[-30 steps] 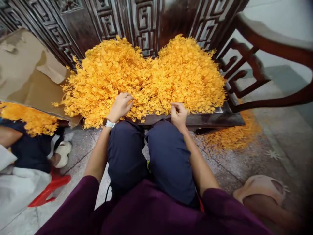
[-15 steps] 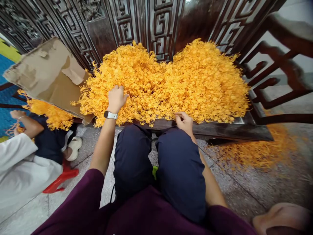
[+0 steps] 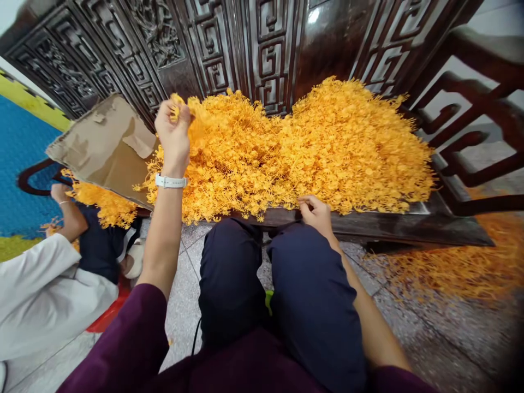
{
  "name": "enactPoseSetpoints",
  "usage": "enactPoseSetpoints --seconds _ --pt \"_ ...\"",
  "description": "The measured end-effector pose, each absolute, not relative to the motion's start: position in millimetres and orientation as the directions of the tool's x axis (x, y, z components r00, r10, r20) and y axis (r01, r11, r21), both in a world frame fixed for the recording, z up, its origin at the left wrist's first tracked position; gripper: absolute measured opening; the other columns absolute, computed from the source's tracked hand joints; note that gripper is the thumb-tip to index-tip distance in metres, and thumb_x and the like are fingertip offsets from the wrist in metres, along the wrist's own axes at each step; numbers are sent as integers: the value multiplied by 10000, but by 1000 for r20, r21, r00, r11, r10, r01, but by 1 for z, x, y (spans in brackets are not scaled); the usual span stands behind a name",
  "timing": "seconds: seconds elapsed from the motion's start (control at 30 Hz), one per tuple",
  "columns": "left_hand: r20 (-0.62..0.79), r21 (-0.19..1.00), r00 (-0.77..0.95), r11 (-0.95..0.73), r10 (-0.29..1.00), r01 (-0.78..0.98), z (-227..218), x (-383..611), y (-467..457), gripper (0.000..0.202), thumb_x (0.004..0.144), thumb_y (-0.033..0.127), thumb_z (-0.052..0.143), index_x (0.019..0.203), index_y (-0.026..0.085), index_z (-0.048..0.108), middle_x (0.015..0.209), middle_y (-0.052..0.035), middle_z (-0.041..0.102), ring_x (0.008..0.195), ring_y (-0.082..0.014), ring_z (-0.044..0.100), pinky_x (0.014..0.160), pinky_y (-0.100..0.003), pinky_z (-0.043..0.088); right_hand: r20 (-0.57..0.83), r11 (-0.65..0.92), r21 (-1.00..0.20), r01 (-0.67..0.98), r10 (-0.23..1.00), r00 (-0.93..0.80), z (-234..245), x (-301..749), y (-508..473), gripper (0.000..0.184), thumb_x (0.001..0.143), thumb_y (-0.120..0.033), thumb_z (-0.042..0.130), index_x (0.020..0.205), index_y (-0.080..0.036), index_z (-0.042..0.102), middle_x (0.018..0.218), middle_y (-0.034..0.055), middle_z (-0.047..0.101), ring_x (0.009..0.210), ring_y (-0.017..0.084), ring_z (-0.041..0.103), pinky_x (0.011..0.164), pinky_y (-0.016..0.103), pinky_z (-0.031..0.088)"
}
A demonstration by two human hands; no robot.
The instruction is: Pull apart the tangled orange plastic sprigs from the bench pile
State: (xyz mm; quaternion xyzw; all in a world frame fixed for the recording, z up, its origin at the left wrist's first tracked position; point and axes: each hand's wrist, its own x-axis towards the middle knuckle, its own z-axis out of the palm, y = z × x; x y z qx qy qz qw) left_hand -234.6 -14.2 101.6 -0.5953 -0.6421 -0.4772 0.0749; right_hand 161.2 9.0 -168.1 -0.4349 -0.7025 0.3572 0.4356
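Head view, looking forward and down over the person's knees: a heap of orange-yellow sprigs [image 3: 347, 153] lies piled on the seat of a carved dark wooden bench [image 3: 409, 229], against its lattice-patterned back [image 3: 270, 60], with some sprigs hanging over the front edge. The left hand [image 3: 174, 136], a white wristwatch [image 3: 170, 181] on its wrist, is raised over the heap's left end, clenched around a small clump of sprigs [image 3: 177, 106] that pokes out at the top of the fist. The right hand [image 3: 315, 214] sits low at the heap's front edge, its fingers [image 3: 307, 202] curled against the sprigs; whether they grip any cannot be told. A torn cardboard sheet [image 3: 102, 144] lies at the heap's left, and loose sprigs [image 3: 458, 267] cover the floor to the right. Beyond the left arm, a co-worker's hand [image 3: 59, 192] and white sleeve [image 3: 41, 295] appear, the body cut off by the frame's edge. The left fist hides most of its clump, and the fine stems merge into one mass, so single sprigs are hard to make out.
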Motion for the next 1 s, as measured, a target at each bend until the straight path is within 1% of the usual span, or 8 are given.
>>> enactPoseSetpoints --seconds 0.13,0.27,0.53,0.63,0.73,0.8,0.9,1.0 --pt "711 599 -247 -382 659 704 138 -248 3 846 900 922 167 1363 263 424 1275 45 588 1280 -115 457 1124 -362 442 306 367 -885 287 922 -236 -167 161 9 263 917 -360 571 953 -184 763 779 57 741 657 198 627 658 326 443" --pt "617 628 -172 -348 768 697 156 -235 6 930 899 916 41 1380 261 493 1282 59 629 1407 -141 383 1202 -418 403 305 357 -899 255 926 -224 -164 160 8 248 888 -353 577 924 -189 760 727 45 714 623 195 603 638 327 424" --pt "590 494 -55 -307 806 813 150 -121 -22 628 1107 600 145 1288 224 614 1308 -81 636 1403 -288 537 983 -496 568 252 272 -955 122 955 -157 -152 156 6 304 870 -458 608 931 -186 730 717 46 659 638 192 560 650 334 448" --pt "396 533 296 -480 869 697 117 -74 -22 441 1111 494 317 1191 214 647 1299 -93 646 1323 -288 602 1000 -509 563 185 191 -981 12 963 -195 -131 161 -3 517 945 -636 464 1135 -206 678 832 76 695 711 210 628 668 338 520" --pt "135 665 708 -593 693 454 76 -40 -25 301 1075 423 472 1015 205 671 1341 -118 650 1295 -275 612 1112 -485 505 42 -120 -937 -329 894 -447 -100 161 -11 740 954 -820 233 1297 -262 576 983 99 718 904 262 705 768 402 600" --pt "30 694 831 -610 555 382 56 -27 -27 262 1065 371 503 984 209 692 1333 -127 663 1315 -273 597 1144 -465 474 -21 -293 -839 -458 859 -512 -85 157 -6 720 910 -883 314 1181 -265 566 957 88 698 955 287 701 795 437 615" --pt "-9 584 875 -708 484 398 40 -17 -27 220 1044 321 544 1111 239 737 1273 -119 696 1340 -282 573 1160 -461 448 -54 -237 -853 -465 926 -373 -78 156 14 490 871 -702 647 1050 -262 527 995 57 670 1010 264 685 849 406 610" --pt "31 264 813 -789 582 555 29 -12 -20 249 1028 274 539 1133 195 750 1205 -160 697 1297 -330 570 1137 -518 433 87 61 -977 -203 989 -120 -75 167 27 350 884 -496 708 1087 -249 564 1080 67 655 1076 254 659 926 409 577"
